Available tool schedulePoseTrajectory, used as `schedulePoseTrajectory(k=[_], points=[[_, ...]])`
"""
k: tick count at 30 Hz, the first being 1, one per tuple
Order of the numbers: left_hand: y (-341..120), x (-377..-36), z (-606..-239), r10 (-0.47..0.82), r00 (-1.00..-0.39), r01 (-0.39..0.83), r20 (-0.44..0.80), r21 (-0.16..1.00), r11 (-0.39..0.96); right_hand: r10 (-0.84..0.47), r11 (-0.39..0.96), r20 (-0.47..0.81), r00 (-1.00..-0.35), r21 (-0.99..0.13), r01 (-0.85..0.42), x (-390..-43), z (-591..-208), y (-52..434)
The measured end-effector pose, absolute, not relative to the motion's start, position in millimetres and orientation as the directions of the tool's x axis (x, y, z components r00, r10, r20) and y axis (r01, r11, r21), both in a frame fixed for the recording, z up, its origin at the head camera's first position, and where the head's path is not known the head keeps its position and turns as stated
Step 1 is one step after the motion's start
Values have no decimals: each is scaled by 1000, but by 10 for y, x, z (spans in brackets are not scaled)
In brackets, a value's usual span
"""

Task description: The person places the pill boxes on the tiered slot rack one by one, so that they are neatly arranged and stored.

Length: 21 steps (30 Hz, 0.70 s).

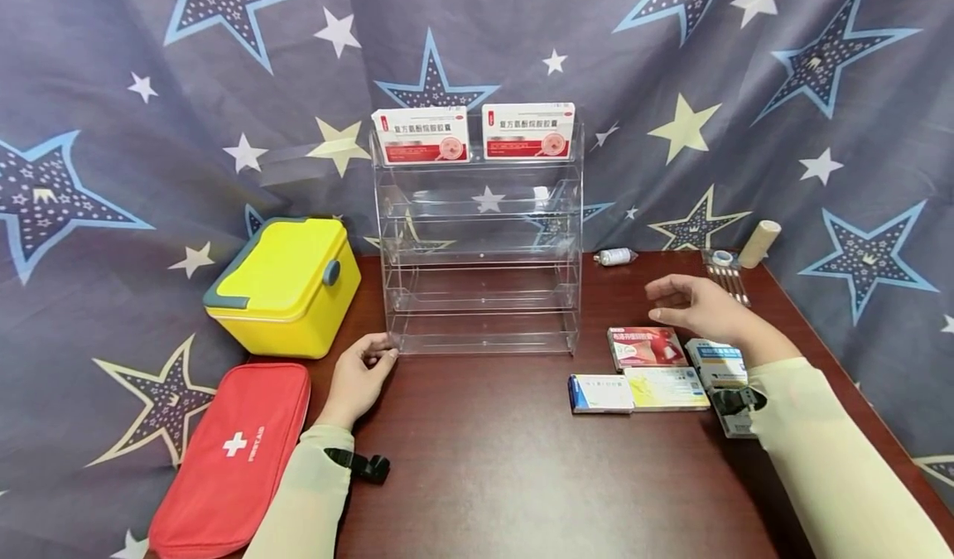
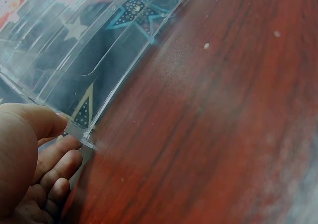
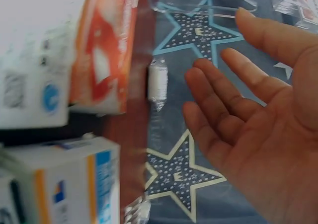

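Note:
My left hand (image 1: 383,352) rests on the dark wooden table (image 1: 484,460) and pinches the front left bottom corner of a clear acrylic tiered shelf (image 1: 483,294). In the left wrist view the thumb and curled fingers (image 2: 59,157) close on that corner of the shelf (image 2: 84,137). My right hand (image 1: 659,298) hovers open, palm showing (image 3: 268,134), just above a red medicine box (image 1: 645,347) (image 3: 104,50); it holds nothing. Two red-and-white medicine boxes (image 1: 421,135) (image 1: 527,131) stand on the shelf's top tier.
Beside the red box lie a blue-white box (image 1: 600,393), a yellow box (image 1: 666,387) and a white-blue box (image 1: 715,360). A wrapped bandage roll (image 1: 615,256), tape (image 1: 721,257), swabs (image 1: 729,279) and a beige roll (image 1: 758,243) lie behind. Left: a yellow case (image 1: 286,281), a red first-aid pouch (image 1: 234,451).

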<state>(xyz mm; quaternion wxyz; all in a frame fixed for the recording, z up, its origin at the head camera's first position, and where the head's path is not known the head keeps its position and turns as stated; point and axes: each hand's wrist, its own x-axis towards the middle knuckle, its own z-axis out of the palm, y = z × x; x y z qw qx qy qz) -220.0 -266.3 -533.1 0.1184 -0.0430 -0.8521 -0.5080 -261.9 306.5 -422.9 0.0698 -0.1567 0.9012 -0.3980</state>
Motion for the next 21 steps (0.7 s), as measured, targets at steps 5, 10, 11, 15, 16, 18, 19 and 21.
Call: schedulePoseTrajectory(k=[5,10,11,15,16,18,19,21], points=[[-2665,-2202,-5331,-47,-967,197,250,852,484,-360,670,-60,-931,-711,-213,-2581,-4368,3132],[-2659,-2203,-5314,-50,-970,184,237,855,485,-372,688,-98,-923,-697,-203,-2564,-4483,3192],[-2659,-2205,-5308,-51,-970,184,237,855,484,-371,689,-101,-923,-696,-201,-2564,-4499,3201],[-2661,-2205,-5295,-58,-970,180,237,856,484,-363,693,-103,-926,-694,-194,-2568,-4560,3231],[-2661,-2202,-5294,-59,-970,180,237,856,484,-362,694,-101,-927,-693,-196,-2564,-4572,3235],[-2662,-2195,-5297,-59,-971,175,232,857,484,-360,697,-103,-927,-691,-194,-2558,-4602,3247],[-2664,-2192,-5300,-59,-971,174,231,858,483,-358,702,-105,-928,-686,-193,-2552,-4616,3253],[-2665,-2186,-5314,-56,-971,177,234,854,490,-356,708,-118,-927,-681,-186,-2536,-4637,3262]])
